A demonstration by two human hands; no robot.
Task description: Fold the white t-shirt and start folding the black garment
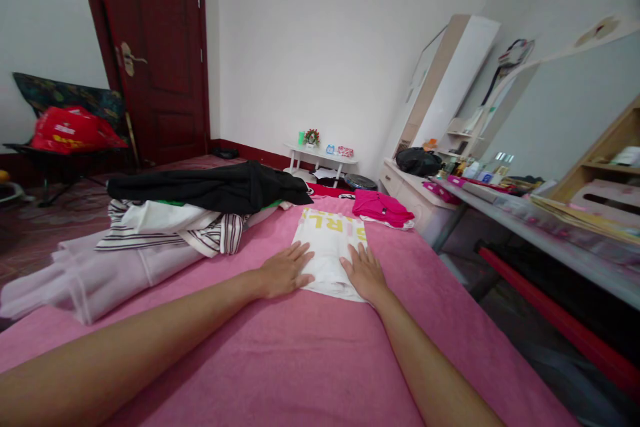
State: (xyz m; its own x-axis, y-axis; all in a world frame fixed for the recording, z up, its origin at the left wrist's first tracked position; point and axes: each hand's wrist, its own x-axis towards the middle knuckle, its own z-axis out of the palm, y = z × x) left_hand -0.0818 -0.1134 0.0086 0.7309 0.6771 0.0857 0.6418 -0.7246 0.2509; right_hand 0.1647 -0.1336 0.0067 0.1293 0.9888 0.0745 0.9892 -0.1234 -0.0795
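A white shirt (330, 260) with yellow letters lies folded into a narrow shape on the pink bedspread (270, 353). My left hand (286, 271) rests flat on its left edge, fingers spread. On the opposite edge, my right hand (366, 272) lies with its fingers apart, pressing on the cloth. Neither hand grasps anything. Some of the shirt's side edges are covered by my hands.
To the left is a heap of clothes: black garment (215, 188), striped garment (230, 233) and pale sheer fabric (115, 273). A folded bright pink garment (383, 207) lies beyond my right hand. A dressing table (540, 233) with bottles borders the bed's right side.
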